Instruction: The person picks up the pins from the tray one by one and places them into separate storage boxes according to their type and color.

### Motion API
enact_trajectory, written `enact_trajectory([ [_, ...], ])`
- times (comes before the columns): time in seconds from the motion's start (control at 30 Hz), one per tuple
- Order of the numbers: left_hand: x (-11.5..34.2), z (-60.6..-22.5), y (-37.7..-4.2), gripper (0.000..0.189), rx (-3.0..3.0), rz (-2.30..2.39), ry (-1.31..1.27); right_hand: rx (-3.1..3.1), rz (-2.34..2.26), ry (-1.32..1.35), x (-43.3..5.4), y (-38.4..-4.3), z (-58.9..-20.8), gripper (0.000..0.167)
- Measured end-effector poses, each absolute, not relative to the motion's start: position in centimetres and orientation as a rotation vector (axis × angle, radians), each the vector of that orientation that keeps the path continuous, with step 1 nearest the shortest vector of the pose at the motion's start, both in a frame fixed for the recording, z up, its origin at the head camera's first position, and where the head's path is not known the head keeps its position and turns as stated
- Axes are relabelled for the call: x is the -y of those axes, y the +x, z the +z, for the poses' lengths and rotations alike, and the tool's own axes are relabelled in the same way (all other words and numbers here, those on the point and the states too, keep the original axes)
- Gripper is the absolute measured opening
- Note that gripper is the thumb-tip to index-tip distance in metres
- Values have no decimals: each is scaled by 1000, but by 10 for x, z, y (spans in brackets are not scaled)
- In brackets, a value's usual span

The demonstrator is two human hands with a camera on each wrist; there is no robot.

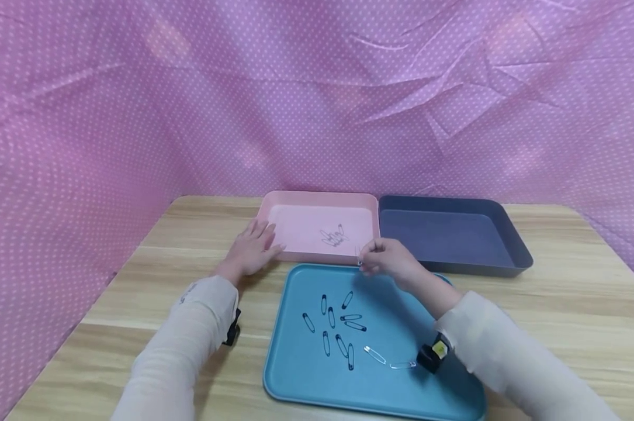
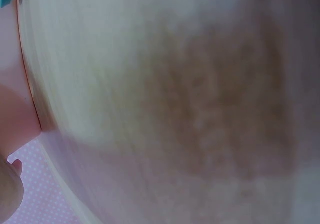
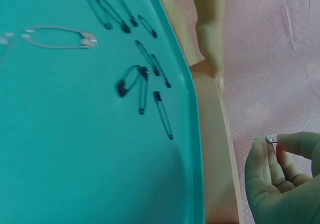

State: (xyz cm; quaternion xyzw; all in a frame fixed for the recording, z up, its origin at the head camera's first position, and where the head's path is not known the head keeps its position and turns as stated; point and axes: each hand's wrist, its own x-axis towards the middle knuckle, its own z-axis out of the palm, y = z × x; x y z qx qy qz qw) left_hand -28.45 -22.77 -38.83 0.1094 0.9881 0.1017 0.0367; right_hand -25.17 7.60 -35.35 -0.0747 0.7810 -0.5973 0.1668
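My right hand (image 1: 390, 260) pinches a silver safety pin (image 3: 270, 138) between thumb and fingertip, over the front right corner of the pink tray (image 1: 311, 257). Inside that tray lies a small heap of silver safety pins (image 1: 333, 237). With its fingers spread, my left hand (image 1: 250, 250) rests at the pink tray's left front corner. The turquoise tray (image 1: 301, 380) in front carries several black-headed safety pins (image 1: 331, 317) and two silver ones, a slanting pin (image 1: 374, 355) and a flatter-lying pin (image 1: 402, 365). In the left wrist view only part of the left hand (image 2: 10, 191) shows.
A dark blue tray (image 1: 445, 234) stands right beside the pink one. All three trays are on a wooden table (image 1: 138, 292). Pink dotted cloth (image 1: 317, 105) hangs behind the table and along its sides.
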Motion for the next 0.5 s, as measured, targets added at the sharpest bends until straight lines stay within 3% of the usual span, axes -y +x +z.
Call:
enact_trajectory([
  [0.5,229,-389,-285,73,-3045,269,346,-2283,-1676,-28,-49,-289,-356,13],
])
